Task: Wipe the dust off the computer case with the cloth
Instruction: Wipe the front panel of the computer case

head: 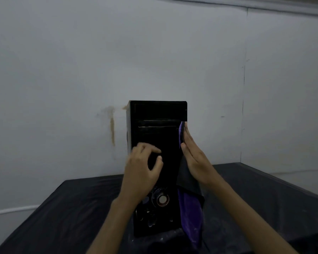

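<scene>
Tall black upright computer case, centre frame on the dark-covered table, long axis vertical: your right hand, fingers straight, presses the purple cloth to its right edge, nearest the unwiped side; your left hand, loosely curled, steadies its front.
</scene>
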